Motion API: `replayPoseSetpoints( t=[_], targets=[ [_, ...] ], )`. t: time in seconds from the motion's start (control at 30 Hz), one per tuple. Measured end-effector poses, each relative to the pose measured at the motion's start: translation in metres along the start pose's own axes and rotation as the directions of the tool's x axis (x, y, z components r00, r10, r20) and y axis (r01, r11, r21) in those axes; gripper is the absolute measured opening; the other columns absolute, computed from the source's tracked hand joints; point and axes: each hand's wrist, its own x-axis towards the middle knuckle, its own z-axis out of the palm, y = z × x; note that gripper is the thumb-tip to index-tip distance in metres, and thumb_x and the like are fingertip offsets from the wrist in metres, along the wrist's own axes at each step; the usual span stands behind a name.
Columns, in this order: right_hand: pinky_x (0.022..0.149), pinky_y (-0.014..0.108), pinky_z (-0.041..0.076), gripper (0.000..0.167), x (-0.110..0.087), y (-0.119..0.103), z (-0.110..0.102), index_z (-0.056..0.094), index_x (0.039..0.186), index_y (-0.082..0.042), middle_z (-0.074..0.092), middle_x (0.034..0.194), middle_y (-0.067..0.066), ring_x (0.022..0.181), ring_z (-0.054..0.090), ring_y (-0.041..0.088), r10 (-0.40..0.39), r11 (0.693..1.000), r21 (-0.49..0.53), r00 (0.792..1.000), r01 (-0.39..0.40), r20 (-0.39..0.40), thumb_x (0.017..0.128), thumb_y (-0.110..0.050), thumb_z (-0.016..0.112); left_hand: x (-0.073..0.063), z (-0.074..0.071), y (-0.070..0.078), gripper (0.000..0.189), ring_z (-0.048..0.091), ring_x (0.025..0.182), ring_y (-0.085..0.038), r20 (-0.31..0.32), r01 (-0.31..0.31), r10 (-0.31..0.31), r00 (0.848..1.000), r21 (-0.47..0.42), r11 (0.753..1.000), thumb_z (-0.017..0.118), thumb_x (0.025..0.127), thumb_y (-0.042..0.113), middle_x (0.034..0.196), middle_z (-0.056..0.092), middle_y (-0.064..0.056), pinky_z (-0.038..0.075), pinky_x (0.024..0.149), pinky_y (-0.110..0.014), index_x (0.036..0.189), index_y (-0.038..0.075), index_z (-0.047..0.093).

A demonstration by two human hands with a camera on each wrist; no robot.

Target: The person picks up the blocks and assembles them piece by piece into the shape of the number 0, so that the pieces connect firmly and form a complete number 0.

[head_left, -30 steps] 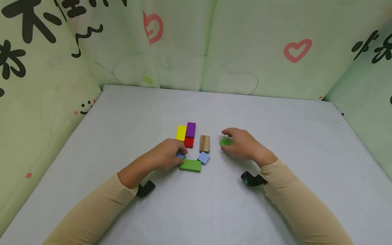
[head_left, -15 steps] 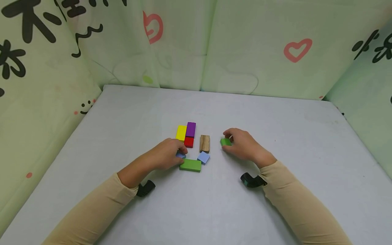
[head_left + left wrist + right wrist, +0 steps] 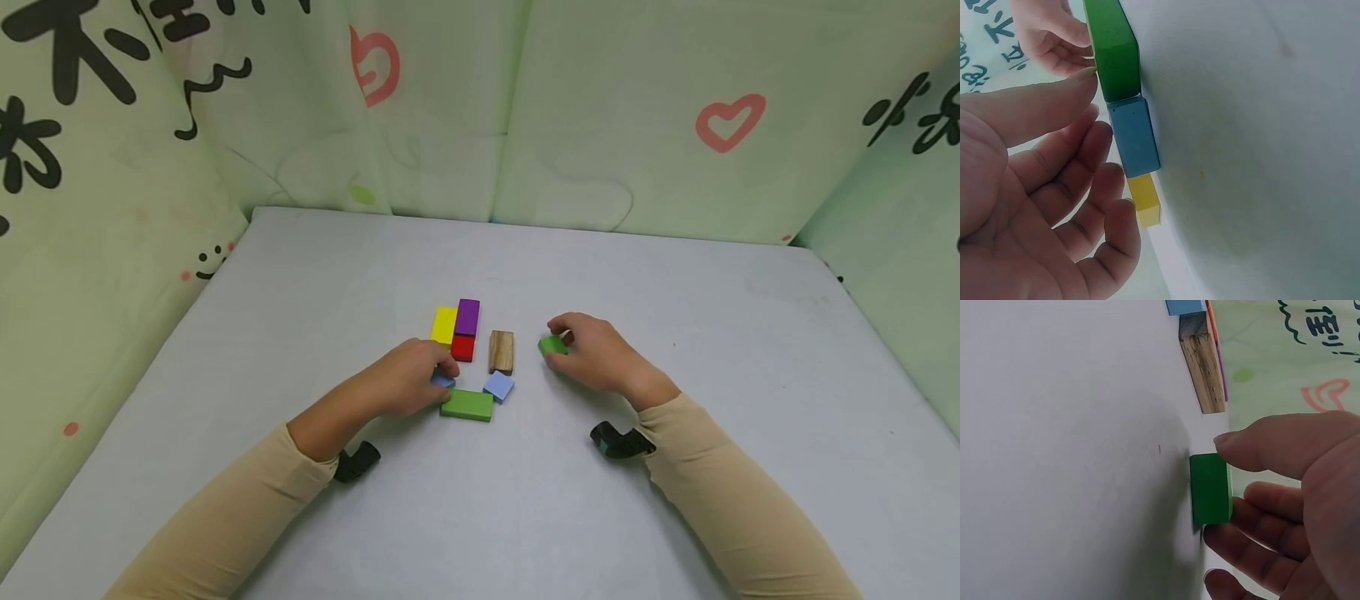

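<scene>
A small green block lies right of the cluster, pinched between the thumb and curled fingers of my right hand. My left hand curls over a small blue block. Its fingertips lie against that block and its thumb sits at the end of the long green block. Behind them lie a yellow block, a purple block, a red block, a wooden block and a light blue square.
The blocks lie on a grey table. Green printed cloth walls close it in at the back and both sides. A black wrist mount sits under each forearm.
My right hand has drawn its fingers in around the small green block, which shifted very slightly. The left hand and the other blocks have stayed put.
</scene>
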Motion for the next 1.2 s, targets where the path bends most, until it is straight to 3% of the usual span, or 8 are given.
replayPoseSetpoints(
  t=[0.77, 1.2],
  targets=[
    [0.096, 0.047, 0.048, 0.043, 0.024, -0.008, 0.003, 0.056, 0.131, 0.009, 0.062, 0.123, 0.023, 0.112, 0.060, 0.035, 0.018, 1.000, 0.007, 1.000, -0.018, -0.005, 0.094, -0.013, 0.064, 0.001, 0.002, -0.002, 0.032, 0.056, 0.110, -0.023, 0.004, 0.011, -0.011, 1.000, -0.008, 1.000, 0.076, 0.090, 0.011, 0.113, 0.067, -0.004, 0.050, 0.096, -0.035, 0.120, 0.003, 0.069],
    [0.099, 0.047, 0.046, 0.046, 0.031, -0.010, 0.001, 0.054, 0.135, 0.007, 0.059, 0.130, 0.022, 0.116, 0.059, 0.035, 0.077, 0.997, 0.014, 0.997, -0.077, 0.006, 0.096, -0.016, 0.062, 0.001, 0.000, -0.002, 0.031, 0.056, 0.107, -0.022, 0.011, 0.009, -0.009, 1.000, -0.009, 1.000, 0.075, 0.090, 0.011, 0.111, 0.067, -0.004, 0.051, 0.095, -0.034, 0.119, 0.003, 0.069]
  ],
)
